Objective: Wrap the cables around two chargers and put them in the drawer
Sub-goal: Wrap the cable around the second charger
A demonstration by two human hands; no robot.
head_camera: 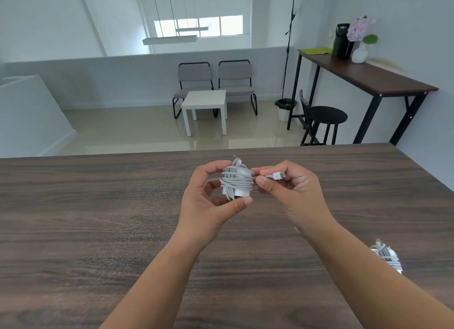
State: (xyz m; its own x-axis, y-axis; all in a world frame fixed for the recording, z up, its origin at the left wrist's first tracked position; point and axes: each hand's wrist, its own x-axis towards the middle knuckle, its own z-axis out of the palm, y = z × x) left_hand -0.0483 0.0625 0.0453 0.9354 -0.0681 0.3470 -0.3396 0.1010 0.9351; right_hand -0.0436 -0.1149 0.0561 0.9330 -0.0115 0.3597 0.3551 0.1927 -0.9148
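Both hands are up over the dark wooden desk (98, 206), toward its far edge. The left hand (208, 201) holds a white charger (237, 181) with grey cable wound thickly round it; its fingers (211, 169) curl over the top of the bundle and its thumb presses in from below, so the charger sits upright in that grip, lifted off the desk. Just right of the charger, the right hand (292, 188) pinches the free end of the cable, the small white plug (276, 175), between thumb and forefinger, the other fingers loosely curled behind it. The plug points away from the charger and lies close to the wound loops.

A second charger (388, 255), also wrapped in its cable, lies on the desk well to the right of the held one and nearer to the person, partly hidden behind the right forearm.

Beyond the desk's far edge, across a shiny tiled floor, two grey chairs (216, 83) stand against a low wall with a small white table (205, 107) in front of them. Off to the right of the chairs is a tall narrow table (368, 75) carrying a white vase of pink flowers (360, 39), with a black stool (326, 118) beside it.
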